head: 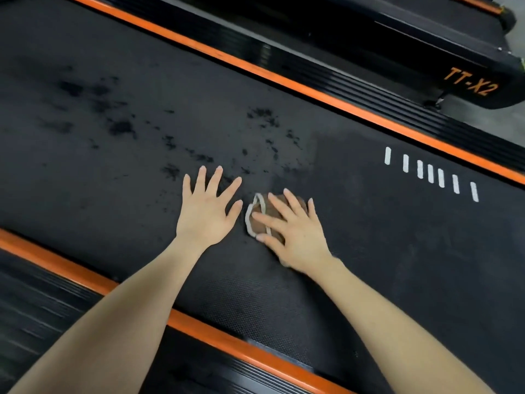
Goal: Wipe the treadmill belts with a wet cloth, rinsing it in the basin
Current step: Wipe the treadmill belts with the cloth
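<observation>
Head view, looking down on a treadmill belt (142, 194) that runs diagonally across the frame. The left hand (208, 211) lies palm down on the bare belt with its fingers straight and spread wide; its grip is fully open and has hold of nothing. Just beside it, the right hand (295, 237) lies palm down on a cloth (257, 226), fingers straight and fanned across the top, thumb at the cloth's near edge. This grip too is open: the hand presses the cloth flat against the belt and does not close round it. The cloth is brown with a pale border and bunched into a small wad. It lies on the belt near the middle of its width and is mostly covered by the hand. The two hands are close together but do not touch.

Dark wet spots (122, 127) are scattered over the belt beyond and to the left of the hands. A row of short white marks (430, 173) is printed on the belt to the right. An orange stripe borders the belt on the far side (284, 81) and another on the near side (85, 277), each next to a ribbed black side rail (42, 308). At upper right, the end of a neighbouring machine bears the orange lettering "TT-X2" (470, 85).
</observation>
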